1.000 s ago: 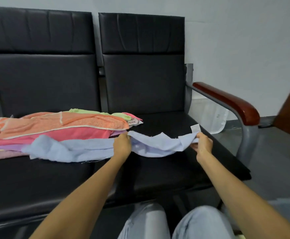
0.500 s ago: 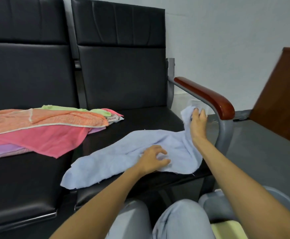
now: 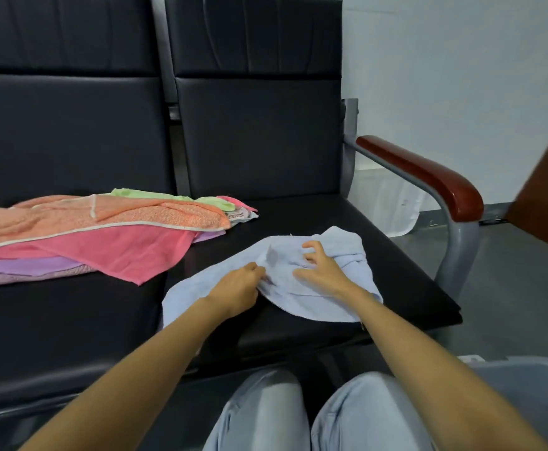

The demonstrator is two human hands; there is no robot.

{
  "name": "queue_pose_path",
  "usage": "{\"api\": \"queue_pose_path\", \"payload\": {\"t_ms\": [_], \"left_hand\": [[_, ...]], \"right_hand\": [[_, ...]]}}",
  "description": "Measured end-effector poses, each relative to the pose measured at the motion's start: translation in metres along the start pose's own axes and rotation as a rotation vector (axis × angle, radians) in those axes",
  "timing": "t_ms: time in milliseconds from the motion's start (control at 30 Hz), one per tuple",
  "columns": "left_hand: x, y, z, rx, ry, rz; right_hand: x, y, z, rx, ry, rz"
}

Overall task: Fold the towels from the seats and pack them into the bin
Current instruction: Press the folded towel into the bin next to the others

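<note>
On the R seat [image 3: 396, 281], the blue towel [image 3: 285, 297] now lies in a loose heap, well apart from the pile of towels [image 3: 103, 229] on the L seat [image 3: 54, 320]. A sec ago it was stretched btwn both hands right by that pile. Half a sec ago it was spread on the R seat w/ its far end held up near the armrest [image 3: 429, 177]. That end is now down and over the middle, so the far-R part sits bunched and the L part trails flat toward the seat gap.

Meaning for the task: first fold of this towel looks started, not finished. Edges aren't lined up and the cloth is rumpled, so prob. needs smoothing before the next fold. Nothing's ready for the bin [image 3: 526, 372], which I take to be the grey rim at lower R. The rest of the pile looks untouched.

Pose: both forearms reach fwd over the knees, converging on the towel. The L hand [image 3: 237, 288] is knuckles-up, fingers curled into the cloth, and seems to pinch a fold at its centre. The R hand [image 3: 321, 268] is palm-down on the bunched part, fingers spread and bent claw-like w/ tips on the fabric. Can't tell if it actually has cloth gripped or only presses.
</note>
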State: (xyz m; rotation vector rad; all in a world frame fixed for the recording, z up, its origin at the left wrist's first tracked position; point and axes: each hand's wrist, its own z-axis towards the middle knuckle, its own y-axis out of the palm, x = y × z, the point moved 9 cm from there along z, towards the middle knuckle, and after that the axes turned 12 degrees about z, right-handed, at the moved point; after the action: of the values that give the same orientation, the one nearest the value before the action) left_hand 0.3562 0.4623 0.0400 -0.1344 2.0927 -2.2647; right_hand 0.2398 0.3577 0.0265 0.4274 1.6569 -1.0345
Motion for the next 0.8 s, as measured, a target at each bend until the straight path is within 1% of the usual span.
{"api": "queue_pose_path", "payload": {"t_ms": [100, 200, 267, 333, 400, 467, 533, 567, 633, 700, 767, 800], "left_hand": [[-0.009, -0.016, 0.011, 0.066, -0.140, 0.048], [-0.020, -0.034, 0.015, 0.141, -0.295, 0.153], [-0.027, -0.034, 0.019, 0.103, -0.348, 0.262], [-0.034, -0.030, 0.023, 0.048, -0.375, 0.351], [-0.043, -0.028, 0.025, 0.009, -0.405, 0.363], [-0.053, -0.030, 0.022, 0.030, -0.485, 0.214], [-0.062, -0.033, 0.022, 0.101, -0.580, -0.013], [-0.061, -0.033, 0.022, 0.128, -0.598, -0.134], [-0.047, -0.035, 0.025, 0.126, -0.562, -0.310], [-0.028, -0.033, 0.026, 0.017, -0.491, -0.369], [-0.010, -0.019, 0.024, -0.177, -0.397, -0.411], [-0.003, -0.010, 0.021, -0.281, -0.359, -0.480]], "right_hand": [[0.005, -0.003, -0.002, 0.003, -0.086, -0.320], [0.007, -0.025, -0.006, 0.105, -0.161, -0.444], [0.008, -0.036, -0.010, 0.127, -0.199, -0.529], [0.011, -0.044, -0.013, 0.144, -0.209, -0.561], [0.014, -0.051, -0.014, 0.172, -0.191, -0.566], [0.017, -0.055, -0.015, 0.196, -0.175, -0.598], [0.016, -0.053, -0.014, 0.192, -0.126, -0.691], [0.011, -0.051, -0.013, 0.184, -0.102, -0.732], [-0.006, -0.040, -0.007, 0.141, -0.116, -0.786], [-0.022, -0.020, 0.002, 0.013, -0.166, -0.865], [-0.019, -0.007, 0.013, -0.134, -0.099, -0.900], [-0.017, -0.008, 0.017, -0.165, -0.053, -0.894]]}}
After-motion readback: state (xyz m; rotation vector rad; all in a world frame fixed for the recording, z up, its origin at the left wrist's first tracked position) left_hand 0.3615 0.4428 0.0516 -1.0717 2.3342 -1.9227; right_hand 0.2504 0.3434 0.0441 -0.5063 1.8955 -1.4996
